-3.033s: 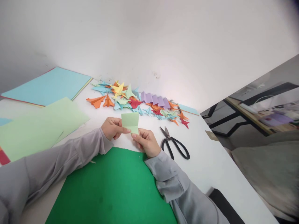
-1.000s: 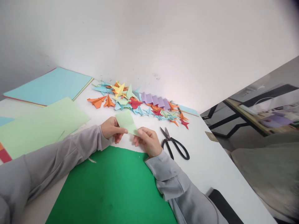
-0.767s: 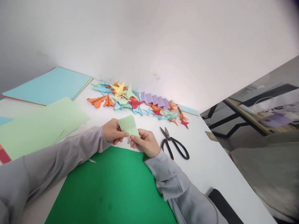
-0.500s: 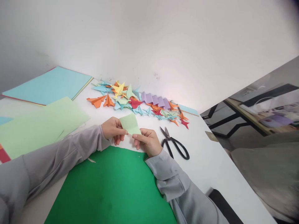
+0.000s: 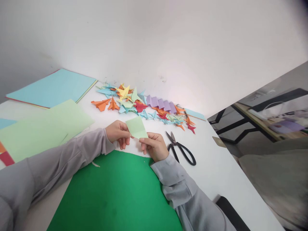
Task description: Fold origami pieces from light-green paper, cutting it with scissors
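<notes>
A small light green square of paper [image 5: 136, 126] is held up over the white table, a crease running across it. My left hand [image 5: 118, 133] pinches its lower left edge between thumb and fingers. At the lower right corner, my right hand [image 5: 155, 144] grips it with the thumb on top. Beneath and in front of my hands lies a large green sheet [image 5: 115, 192]. Black-handled scissors [image 5: 179, 146] rest just right of my right hand, blades slightly apart. Behind the paper is a row of folded paper figures [image 5: 139, 106] in several colours.
Large light green sheets [image 5: 43, 128] lie at the left, with a stack of blue and other coloured sheets [image 5: 55, 88] behind. A purple pleated strip [image 5: 161, 104] sits among the figures near the wall. A black object [image 5: 232, 211] is at the lower right.
Three seconds ago the small paper stood upright with its top part bent up along a crease. Since then it has been turned and tilted, with both hands shifting their pinch along its lower edge.
</notes>
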`<action>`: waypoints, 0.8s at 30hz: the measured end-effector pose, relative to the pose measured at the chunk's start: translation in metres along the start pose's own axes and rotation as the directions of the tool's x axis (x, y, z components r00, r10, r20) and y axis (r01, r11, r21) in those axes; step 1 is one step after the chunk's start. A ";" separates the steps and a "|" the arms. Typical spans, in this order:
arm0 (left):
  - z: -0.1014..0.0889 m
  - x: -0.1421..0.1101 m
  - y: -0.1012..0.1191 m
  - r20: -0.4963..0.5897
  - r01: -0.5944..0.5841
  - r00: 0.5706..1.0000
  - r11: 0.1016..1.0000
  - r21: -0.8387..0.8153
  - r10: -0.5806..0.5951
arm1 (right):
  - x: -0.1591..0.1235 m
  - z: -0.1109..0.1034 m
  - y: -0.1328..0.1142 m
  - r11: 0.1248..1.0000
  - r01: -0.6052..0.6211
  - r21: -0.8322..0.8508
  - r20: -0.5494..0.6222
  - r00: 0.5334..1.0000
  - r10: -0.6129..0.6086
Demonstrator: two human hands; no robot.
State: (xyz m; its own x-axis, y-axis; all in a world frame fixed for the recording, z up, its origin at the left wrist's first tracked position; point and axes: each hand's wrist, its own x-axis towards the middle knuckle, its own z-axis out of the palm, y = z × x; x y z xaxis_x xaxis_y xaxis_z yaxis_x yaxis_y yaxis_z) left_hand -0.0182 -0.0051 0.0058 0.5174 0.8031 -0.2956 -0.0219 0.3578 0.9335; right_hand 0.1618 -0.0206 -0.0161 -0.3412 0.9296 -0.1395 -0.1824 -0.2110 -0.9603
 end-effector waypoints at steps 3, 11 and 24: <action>0.001 -0.001 0.001 -0.018 -0.017 1.000 1.000 -0.018 0.016 | 0.000 0.000 0.000 1.000 -0.004 -0.019 -0.004 1.000 0.004; 0.004 -0.001 -0.005 0.045 -0.099 0.995 0.981 0.167 0.093 | -0.003 0.002 0.000 0.986 0.011 -0.168 0.023 1.000 -0.007; 0.004 0.000 -0.003 -0.145 -0.109 0.985 0.990 -0.092 0.095 | -0.004 0.004 0.002 0.957 0.129 -0.258 0.003 0.991 -0.133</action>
State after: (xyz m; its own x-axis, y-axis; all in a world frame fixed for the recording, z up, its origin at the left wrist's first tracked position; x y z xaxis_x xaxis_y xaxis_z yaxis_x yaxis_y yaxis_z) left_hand -0.0145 -0.0079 0.0033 0.3832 0.8940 -0.2320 -0.1565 0.3104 0.9376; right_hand 0.1594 -0.0257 -0.0165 -0.3164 0.9486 -0.0097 0.0192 -0.0039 -0.9998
